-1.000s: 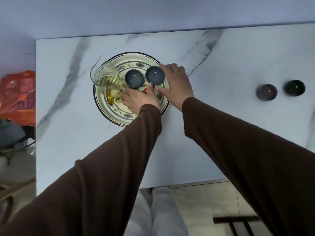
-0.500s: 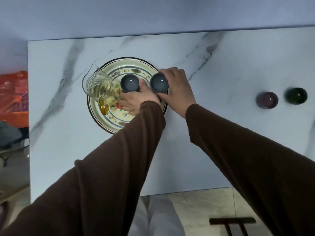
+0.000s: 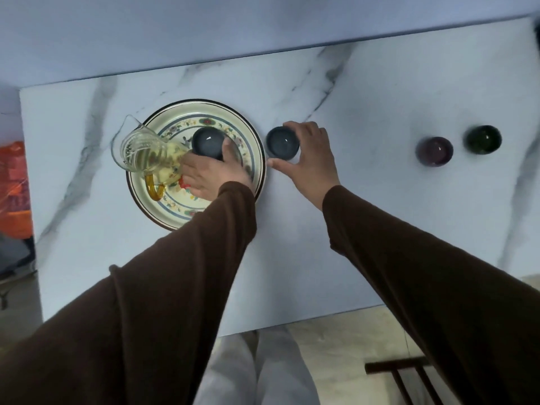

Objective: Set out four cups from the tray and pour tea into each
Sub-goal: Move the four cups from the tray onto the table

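Observation:
A round floral tray (image 3: 172, 211) sits left of centre on the marble table. On it stands a glass pitcher (image 3: 143, 153) of yellow tea with an amber handle. My left hand (image 3: 213, 173) grips a dark grey-blue cup (image 3: 206, 140) over the tray's middle. My right hand (image 3: 309, 159) holds a second grey-blue cup (image 3: 282, 141) just past the tray's right rim, above the table. Far right on the table stand a purple cup (image 3: 434, 151) and a dark green cup (image 3: 483, 139), side by side.
The white marble table (image 3: 365, 229) ends at its left edge near an orange bag (image 3: 13, 188). A dark wooden stool (image 3: 406, 378) stands on the floor below the front edge at the right. A pale wall runs behind the table.
My right hand has carried its cup off the tray to the right. My left hand has kept its grip on the other cup over the tray. The camera has tilted, so everything sits lower in view.

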Available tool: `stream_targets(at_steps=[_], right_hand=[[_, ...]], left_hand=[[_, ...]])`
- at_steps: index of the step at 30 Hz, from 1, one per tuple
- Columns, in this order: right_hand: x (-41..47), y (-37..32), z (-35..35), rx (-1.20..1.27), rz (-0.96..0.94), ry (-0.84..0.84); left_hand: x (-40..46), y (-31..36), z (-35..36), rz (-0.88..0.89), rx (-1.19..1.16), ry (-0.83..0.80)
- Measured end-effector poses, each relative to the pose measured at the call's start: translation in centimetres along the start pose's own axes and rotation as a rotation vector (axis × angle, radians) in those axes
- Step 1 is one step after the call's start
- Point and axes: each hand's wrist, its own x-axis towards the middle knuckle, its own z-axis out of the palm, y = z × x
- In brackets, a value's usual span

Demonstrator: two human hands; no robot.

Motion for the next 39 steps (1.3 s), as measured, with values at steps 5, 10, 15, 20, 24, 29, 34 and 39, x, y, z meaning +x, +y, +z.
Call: stream_targets(at_steps=[5, 10, 15, 20, 24, 29, 34, 39], right_hand=[[-3.1, 1.1, -2.2, 0.111, 0.12, 0.096], [-8.1, 3.9, -6.4, 0.151, 0.229, 0.187], [-14.2, 8.8, -11.4, 0.114, 0.298, 0.227], [-19.6, 15.3, -16.3, 0.062, 0.324, 0.222], [-22.3, 19.9, -19.8, 0.045, 0.327, 0.202], [-22.3, 23.7, -22.8, 0.002, 0.311, 0.151], [-20.1, 25.7, -24.3, -0.027, 0.315, 0.109], [-17.2, 27.1, -24.9, -0.061, 0.313, 0.057]], left_hand=[[-1.7, -1.6, -2.4, 0.635, 0.164, -0.139], [-5.1, -1.3, -3.6, 1.127, 0.264, -0.301], [-11.8, 0.0, -3.5, 1.42, 0.332, -0.428], [-20.1, 0.8, -1.7, 1.504, 0.397, -0.513], [-25.8, 0.7, 0.1, 1.535, 0.432, -0.547], [-30.0, 1.4, 2.4, 1.534, 0.468, -0.56], [-30.5, 2.9, 4.4, 1.568, 0.496, -0.563], [-30.1, 4.4, 6.0, 1.562, 0.542, -0.562]])
